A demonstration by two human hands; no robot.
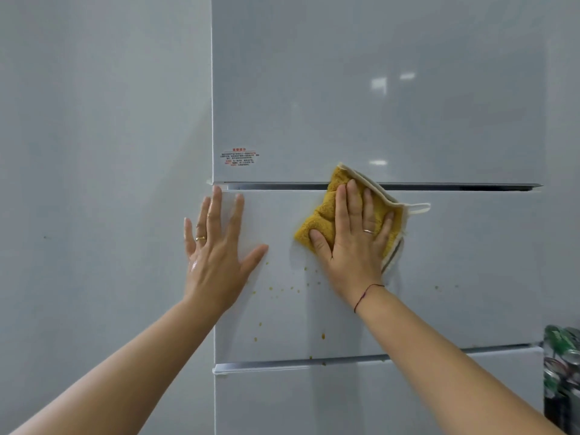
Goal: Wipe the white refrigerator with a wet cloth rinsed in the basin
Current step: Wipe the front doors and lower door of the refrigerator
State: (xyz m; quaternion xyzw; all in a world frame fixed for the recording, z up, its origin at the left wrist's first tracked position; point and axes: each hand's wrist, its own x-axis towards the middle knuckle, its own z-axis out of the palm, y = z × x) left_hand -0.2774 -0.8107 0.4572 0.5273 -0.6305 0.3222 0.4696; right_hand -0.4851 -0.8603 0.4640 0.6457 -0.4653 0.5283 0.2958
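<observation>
The white refrigerator point(376, 89) fills the view, with an upper door, a middle drawer front and a lower drawer front. My right hand point(354, 243) presses a yellow cloth point(323, 211) with a white edge flat against the top of the middle drawer, just below the door gap. My left hand point(216, 246) lies flat with fingers spread on the left edge of the same drawer front, holding nothing. Several small yellow-brown spots point(292, 288) dot the drawer below the cloth. The basin is out of view.
A glossy grey wall point(103, 183) stands to the left of the refrigerator. A red-print sticker point(240, 157) sits on the lower left of the upper door. A green and dark patterned object point(561, 372) shows at the right edge.
</observation>
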